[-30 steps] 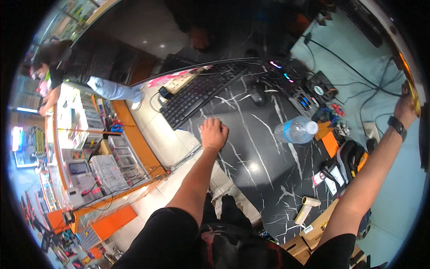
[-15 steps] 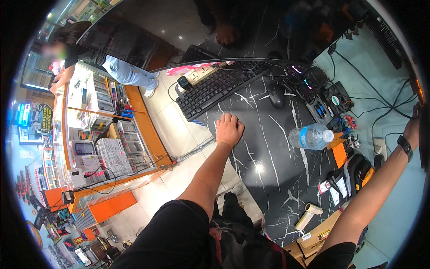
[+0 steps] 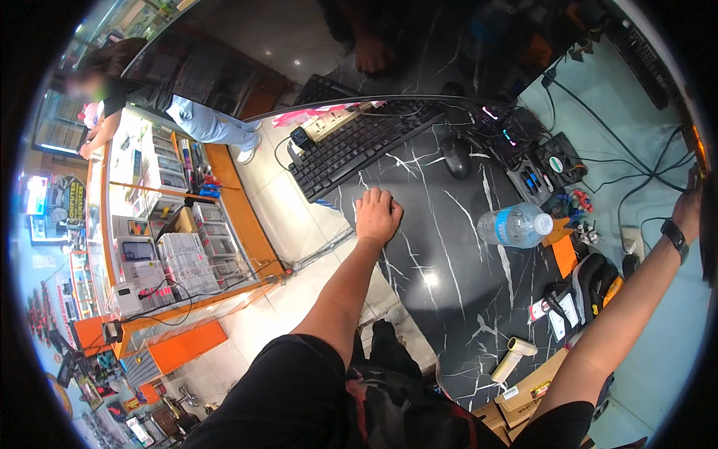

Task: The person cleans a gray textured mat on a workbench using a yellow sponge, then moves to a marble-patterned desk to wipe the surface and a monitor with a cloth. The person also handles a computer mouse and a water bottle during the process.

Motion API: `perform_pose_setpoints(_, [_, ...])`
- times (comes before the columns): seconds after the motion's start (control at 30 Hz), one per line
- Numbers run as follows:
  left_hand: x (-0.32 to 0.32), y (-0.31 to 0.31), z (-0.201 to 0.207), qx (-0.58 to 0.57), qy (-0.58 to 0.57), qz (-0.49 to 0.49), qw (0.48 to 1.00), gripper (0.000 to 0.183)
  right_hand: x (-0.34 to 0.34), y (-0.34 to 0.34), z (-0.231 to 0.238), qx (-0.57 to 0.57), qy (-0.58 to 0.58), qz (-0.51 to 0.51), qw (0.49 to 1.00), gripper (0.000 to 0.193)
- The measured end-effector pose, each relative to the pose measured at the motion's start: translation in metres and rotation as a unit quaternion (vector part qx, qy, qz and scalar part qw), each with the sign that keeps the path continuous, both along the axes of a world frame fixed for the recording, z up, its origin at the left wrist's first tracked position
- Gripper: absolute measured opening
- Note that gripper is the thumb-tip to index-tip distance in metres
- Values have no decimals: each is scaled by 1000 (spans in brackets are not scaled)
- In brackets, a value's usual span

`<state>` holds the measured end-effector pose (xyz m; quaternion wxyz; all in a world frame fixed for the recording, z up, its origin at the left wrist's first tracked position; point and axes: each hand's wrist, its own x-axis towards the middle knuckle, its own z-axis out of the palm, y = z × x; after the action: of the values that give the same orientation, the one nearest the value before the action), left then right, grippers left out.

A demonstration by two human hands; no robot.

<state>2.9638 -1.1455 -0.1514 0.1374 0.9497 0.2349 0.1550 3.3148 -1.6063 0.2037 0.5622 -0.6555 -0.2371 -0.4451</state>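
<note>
Two hands: my left hand (image 3: 378, 215) lies flat, empty, on the black marble bench (image 3: 449, 284), just below the keyboard (image 3: 359, 146); my right hand (image 3: 692, 206) reaches far right, grip indiscernible; water bottle (image 3: 514, 226) between.

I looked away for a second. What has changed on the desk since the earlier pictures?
Nothing was picked up or let go. The left hand stays flat on the black marble desk, the right hand stays raised at the far right edge. Water bottle and keyboard only shift with the head.
</note>
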Motion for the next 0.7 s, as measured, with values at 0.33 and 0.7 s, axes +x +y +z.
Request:
perform_pose_setpoints(0.33, [0, -1, -3, -7, 1, 7, 1000, 14, 10, -14, -3, -143, -6, -111, 984, 30])
perform_pose_setpoints(0.7, [2, 0, -2, 20, -1, -3, 1000, 15, -51, 13, -4, -16, 117, -73, 990, 29])
